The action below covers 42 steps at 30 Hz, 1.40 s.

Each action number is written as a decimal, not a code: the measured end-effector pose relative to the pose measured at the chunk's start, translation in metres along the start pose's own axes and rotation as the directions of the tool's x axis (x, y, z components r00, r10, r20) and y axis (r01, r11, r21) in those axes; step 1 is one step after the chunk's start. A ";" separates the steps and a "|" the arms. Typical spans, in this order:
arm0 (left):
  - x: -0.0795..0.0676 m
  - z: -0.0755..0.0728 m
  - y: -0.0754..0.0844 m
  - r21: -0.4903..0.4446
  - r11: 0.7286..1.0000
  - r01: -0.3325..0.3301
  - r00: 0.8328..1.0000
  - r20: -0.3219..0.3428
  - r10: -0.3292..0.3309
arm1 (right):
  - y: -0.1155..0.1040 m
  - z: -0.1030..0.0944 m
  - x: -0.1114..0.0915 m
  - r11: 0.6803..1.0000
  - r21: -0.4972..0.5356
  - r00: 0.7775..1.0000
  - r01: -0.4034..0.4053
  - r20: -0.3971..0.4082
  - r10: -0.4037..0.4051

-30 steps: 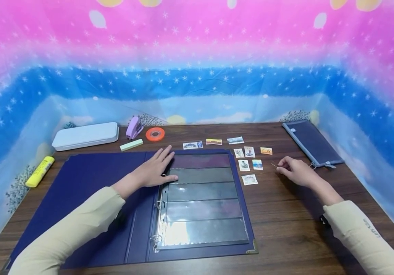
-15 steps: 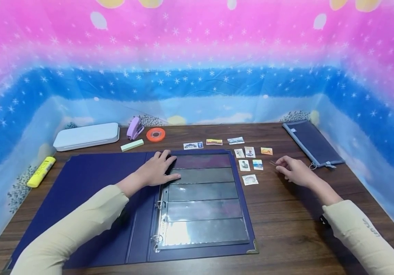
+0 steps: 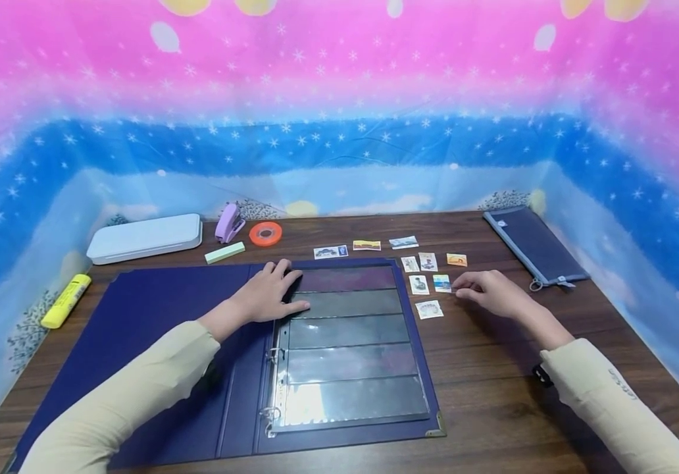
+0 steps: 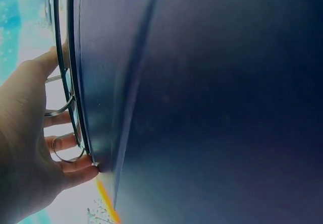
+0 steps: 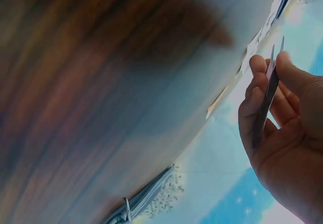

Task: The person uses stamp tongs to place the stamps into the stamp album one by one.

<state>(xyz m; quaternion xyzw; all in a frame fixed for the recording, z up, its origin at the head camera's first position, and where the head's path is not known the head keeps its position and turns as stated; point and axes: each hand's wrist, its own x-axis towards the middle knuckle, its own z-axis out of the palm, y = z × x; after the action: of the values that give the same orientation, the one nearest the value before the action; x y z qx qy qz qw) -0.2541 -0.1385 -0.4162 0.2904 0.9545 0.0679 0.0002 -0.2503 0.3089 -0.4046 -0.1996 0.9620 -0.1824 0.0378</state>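
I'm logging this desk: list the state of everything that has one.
Binder: open, flat
Pocket page: flat, partly under left grip
Stamps: loose, spread out
Tweezers: held in the right grip, tips apart
White case: shut
Pouch: flat, whether zipped unclear
Purple stapler: open or shut unclear
Orange tape: lying flat
Yellow stick: on its side

The pocket page [image 3: 351,332] is glossy plastic, the binder cover [image 3: 156,342] smooth and matt, rings [image 4: 64,107] and tweezers [image 5: 265,108] metal, stamps [image 3: 429,309] paper, bench [image 3: 493,401] wood-grained, backdrop [image 3: 339,85] cloth.

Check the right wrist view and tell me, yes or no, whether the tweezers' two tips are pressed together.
No, the tweezers held in the right hand show two tips with a gap between them.
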 end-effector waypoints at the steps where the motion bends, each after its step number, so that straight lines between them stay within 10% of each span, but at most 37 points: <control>1: 0.000 0.000 -0.001 -0.003 1.000 0.000 1.000 -0.001 0.000 | -0.001 0.001 0.001 1.000 0.006 1.000 0.004 0.006 -0.004; 22: 0.000 0.001 -0.003 -0.003 1.000 -0.016 1.000 -0.012 0.016 | -0.009 -0.001 0.009 0.998 -0.069 0.998 0.015 0.065 -0.011; 42: -0.001 -0.002 -0.001 -0.017 1.000 -0.015 1.000 -0.011 0.015 | -0.004 -0.002 0.022 0.994 0.065 0.978 0.086 0.184 -0.096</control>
<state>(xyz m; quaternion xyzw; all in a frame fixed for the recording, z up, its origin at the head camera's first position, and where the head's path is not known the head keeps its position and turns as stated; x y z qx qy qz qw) -0.2542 -0.1400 -0.4145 0.2973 0.9516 0.0776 -0.0029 -0.2692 0.2975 -0.4015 -0.2585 0.9385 -0.1916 0.1252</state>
